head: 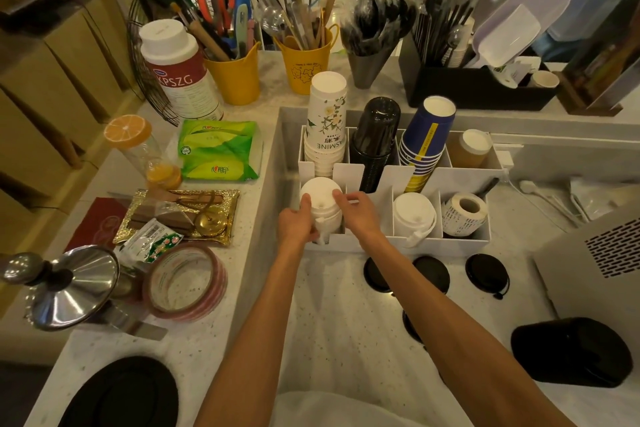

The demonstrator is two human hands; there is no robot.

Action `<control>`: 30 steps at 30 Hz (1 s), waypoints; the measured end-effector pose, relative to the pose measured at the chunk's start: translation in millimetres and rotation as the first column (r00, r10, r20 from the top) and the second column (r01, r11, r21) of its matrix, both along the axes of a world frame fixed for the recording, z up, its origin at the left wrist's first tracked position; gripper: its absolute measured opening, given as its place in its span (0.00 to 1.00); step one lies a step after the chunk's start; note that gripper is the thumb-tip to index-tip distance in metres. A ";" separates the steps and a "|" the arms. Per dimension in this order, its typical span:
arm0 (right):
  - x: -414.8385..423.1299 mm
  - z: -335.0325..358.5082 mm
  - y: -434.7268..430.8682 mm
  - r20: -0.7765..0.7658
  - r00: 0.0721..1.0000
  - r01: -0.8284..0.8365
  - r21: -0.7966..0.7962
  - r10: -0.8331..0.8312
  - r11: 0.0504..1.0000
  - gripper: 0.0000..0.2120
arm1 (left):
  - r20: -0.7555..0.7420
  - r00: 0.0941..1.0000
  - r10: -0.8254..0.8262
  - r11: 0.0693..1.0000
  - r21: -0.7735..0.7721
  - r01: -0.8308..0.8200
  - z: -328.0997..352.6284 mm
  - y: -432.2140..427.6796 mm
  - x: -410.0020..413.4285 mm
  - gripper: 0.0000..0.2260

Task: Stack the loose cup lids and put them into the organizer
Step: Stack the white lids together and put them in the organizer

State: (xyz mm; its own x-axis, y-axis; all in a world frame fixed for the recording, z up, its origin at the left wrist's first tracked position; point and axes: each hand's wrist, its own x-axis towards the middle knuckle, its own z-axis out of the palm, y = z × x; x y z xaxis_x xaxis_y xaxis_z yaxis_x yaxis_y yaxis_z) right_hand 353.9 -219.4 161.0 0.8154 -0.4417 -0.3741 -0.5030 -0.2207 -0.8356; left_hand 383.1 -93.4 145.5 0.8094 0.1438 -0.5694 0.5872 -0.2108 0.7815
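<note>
Both of our hands are on the stack of white lids [320, 199], and it sits in the front-left compartment of the white organizer [433, 242]. Our left hand [298, 224] wraps the stack from 9 o'clock, thumb up on the top lid's rim; our right hand [360, 213] closes on it from 3 o'clock, fingertips [341, 197] pinching the top edge. So we hold it from 2 sides, grip narrow and snug around the lids.

The stack's long axis runs nearly upright, leaning a touch toward us at 6 o'clock, and the slot opens straight up. We judge the stack is almost seated; whether its bottom touches the floor of the compartment we cannot tell, our hands hide it.

Now look toward 5 o'clock from the grip: 3 black lids [486, 272] lie loose on the counter just in front of the organizer, with a 4th peeking from under our right forearm. Our right hand is the nearer one for those. A second white lid stack [414, 213] fills the next compartment over at 3 o'clock.
</note>
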 end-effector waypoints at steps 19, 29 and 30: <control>1.7 -7.0 -3.8 -0.024 0.999 0.024 0.061 -0.022 0.998 0.27 | -0.068 0.991 -0.117 0.986 -0.129 0.107 1.3 12.2 2.5 0.30; -3.3 -0.6 -3.1 -0.014 1.000 0.021 0.084 -0.020 0.996 0.24 | -0.027 0.985 -0.170 0.985 -0.011 0.169 0.8 10.6 1.4 0.23; -4.7 -1.3 -4.1 -0.015 1.000 0.023 0.099 -0.022 0.995 0.24 | -0.015 0.985 -0.170 0.985 0.023 0.171 0.5 9.6 -0.6 0.23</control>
